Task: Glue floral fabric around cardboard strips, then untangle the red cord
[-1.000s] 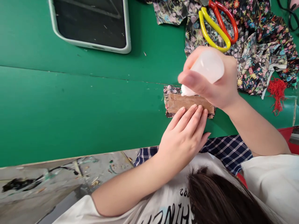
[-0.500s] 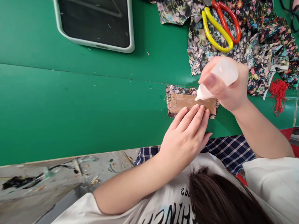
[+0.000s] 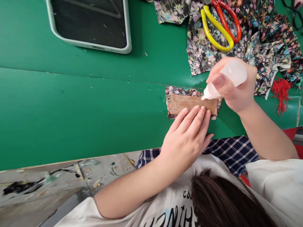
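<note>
My right hand (image 3: 239, 85) is closed around a white squeeze bottle (image 3: 234, 73), tilted with its nozzle down at the upper edge of a brown strip (image 3: 183, 104). The strip is flat and rectangular, with shiny smears on its surface. Beneath it lies a slightly larger piece of dark floral fabric (image 3: 168, 94), whose frayed edges show all round. My left hand (image 3: 189, 132) lies flat, its outstretched fingertips pressing on the strip's lower edge.
Scissors with one yellow and one red handle (image 3: 217, 30) rest on a crumpled floral cloth (image 3: 199, 53). Red threads (image 3: 281, 94) lie at the right. A dark device in a pale case (image 3: 92, 23) sits at the upper left of the green table (image 3: 71, 119).
The bottle in my right hand has shifted right along the strip's upper edge. My left hand keeps its place on the strip. The whole view has moved slightly.
</note>
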A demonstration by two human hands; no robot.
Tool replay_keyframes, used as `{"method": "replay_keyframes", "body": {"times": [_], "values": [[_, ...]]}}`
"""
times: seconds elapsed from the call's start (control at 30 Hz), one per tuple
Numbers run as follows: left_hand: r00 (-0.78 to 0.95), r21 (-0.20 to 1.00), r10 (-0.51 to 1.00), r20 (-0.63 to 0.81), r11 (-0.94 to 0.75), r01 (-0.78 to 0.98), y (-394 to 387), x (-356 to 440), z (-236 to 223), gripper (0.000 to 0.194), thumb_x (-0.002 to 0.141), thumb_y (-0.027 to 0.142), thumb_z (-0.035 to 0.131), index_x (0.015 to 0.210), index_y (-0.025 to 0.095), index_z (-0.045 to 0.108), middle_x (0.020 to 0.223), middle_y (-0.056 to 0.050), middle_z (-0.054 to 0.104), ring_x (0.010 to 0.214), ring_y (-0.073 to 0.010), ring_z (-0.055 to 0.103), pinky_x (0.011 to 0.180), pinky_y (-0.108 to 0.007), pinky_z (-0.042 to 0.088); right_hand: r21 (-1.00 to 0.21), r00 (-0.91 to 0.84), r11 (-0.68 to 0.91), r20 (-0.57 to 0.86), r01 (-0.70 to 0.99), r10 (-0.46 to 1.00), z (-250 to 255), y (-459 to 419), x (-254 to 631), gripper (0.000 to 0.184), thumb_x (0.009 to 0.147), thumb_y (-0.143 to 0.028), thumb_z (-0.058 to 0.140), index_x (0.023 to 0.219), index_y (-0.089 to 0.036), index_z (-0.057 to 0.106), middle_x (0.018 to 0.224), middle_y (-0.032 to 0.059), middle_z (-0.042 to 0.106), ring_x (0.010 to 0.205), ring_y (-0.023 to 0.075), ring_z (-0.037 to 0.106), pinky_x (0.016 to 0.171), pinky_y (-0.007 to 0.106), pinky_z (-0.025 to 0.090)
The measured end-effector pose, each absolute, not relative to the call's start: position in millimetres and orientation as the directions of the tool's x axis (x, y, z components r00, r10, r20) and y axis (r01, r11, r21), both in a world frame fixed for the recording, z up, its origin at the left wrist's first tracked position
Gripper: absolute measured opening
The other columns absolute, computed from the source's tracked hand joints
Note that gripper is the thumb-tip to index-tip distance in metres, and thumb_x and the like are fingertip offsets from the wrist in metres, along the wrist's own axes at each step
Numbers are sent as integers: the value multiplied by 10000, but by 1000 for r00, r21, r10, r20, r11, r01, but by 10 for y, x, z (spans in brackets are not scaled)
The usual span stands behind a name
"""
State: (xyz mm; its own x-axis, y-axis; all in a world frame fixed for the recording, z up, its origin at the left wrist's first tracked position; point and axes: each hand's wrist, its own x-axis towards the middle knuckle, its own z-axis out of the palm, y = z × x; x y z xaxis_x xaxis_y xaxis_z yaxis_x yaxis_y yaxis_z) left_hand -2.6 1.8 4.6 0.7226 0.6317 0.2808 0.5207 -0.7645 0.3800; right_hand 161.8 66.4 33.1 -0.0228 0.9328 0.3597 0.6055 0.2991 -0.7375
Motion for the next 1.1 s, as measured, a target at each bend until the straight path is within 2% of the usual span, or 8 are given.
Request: {"method": "replay_keyframes", "body": {"times": [0.2,0.3,0.47,0.67,0.87,1.1], "values": [[725,373,629,282,-768,521,19,-29,43,459,889,294,528,1273,43,542,1260,-161,612,1185,-273,561,1046,-412,434,-682,-60,268,313,681,948,283,670,1642,592,740,-773,373,523,-225,425,516,-30,469,506,92,478,490,274,398],[724,350,620,303,-779,520,28,-24,47,450,892,301,527,1259,43,552,1245,-155,623,1168,-270,573,1033,-406,442,-679,-38,230,285,697,958,303,626,1717,579,740,-762,403,512,-230,412,499,-34,456,486,90,448,491,277,399],[730,330,613,301,-786,524,35,-25,56,449,894,308,528,1254,41,553,1237,-153,628,1160,-266,577,1020,-400,445,-752,5,274,346,599,938,344,628,1687,532,761,-667,513,500,-219,393,461,-49,410,467,78,427,468,275,344],[741,320,607,289,-790,523,33,-33,43,460,901,326,519,1264,44,542,1245,-152,622,1175,-265,565,1032,-404,430,-711,-49,252,293,656,955,293,656,1644,612,734,-788,358,526,-216,416,523,-37,454,502,75,452,487,273,367],[741,334,612,276,-784,523,28,-38,66,455,899,319,523,1260,45,548,1242,-150,623,1186,-259,556,1047,-394,415,-682,36,243,368,690,929,298,516,1846,537,762,-696,477,513,-227,395,467,-39,423,472,92,445,455,283,348],[739,332,617,270,-781,530,32,-36,67,457,898,318,524,1266,48,544,1244,-151,622,1186,-257,555,1043,-394,420,-660,-14,335,441,673,898,259,452,1909,428,816,-579,514,574,-227,496,530,-45,502,483,93,485,504,282,397]]}}
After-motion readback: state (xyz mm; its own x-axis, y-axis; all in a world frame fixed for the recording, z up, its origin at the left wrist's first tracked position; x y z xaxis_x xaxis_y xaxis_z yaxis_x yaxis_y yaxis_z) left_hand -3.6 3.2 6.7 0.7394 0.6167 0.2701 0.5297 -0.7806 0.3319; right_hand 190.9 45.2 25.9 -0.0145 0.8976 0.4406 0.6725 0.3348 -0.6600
